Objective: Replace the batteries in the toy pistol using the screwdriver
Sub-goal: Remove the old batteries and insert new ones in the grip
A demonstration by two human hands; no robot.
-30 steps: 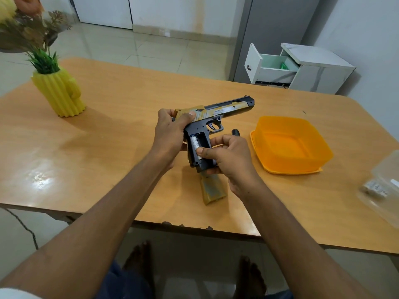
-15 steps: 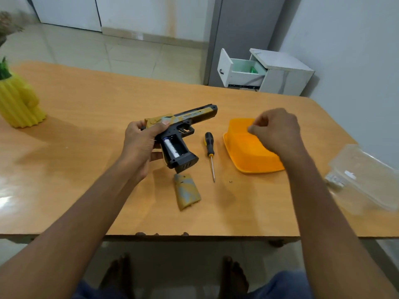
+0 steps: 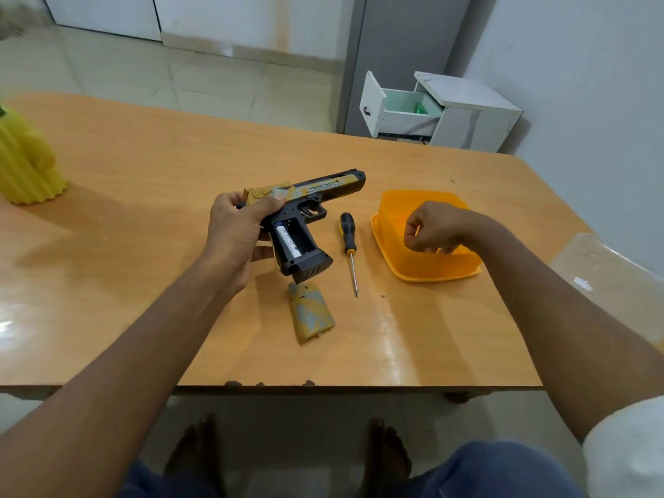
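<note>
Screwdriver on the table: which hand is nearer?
Left. The left hand grips the toy pistol just beside the screwdriver; the right hand hovers over the orange container.

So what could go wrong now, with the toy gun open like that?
The battery sits uncovered in the open grip of the toy pistol, held by the left hand alone; if it tips, the battery might drop out. The cover lies loose near the table edge and could get knocked off. The screwdriver might roll if the right hand bumps it.

Glossy wooden table (image 3: pixel 143 167), pale tiled floor (image 3: pixel 215 80), white open-drawered cabinet (image 3: pixel 442 113) against grey wall (image 3: pixel 575 84)
</note>
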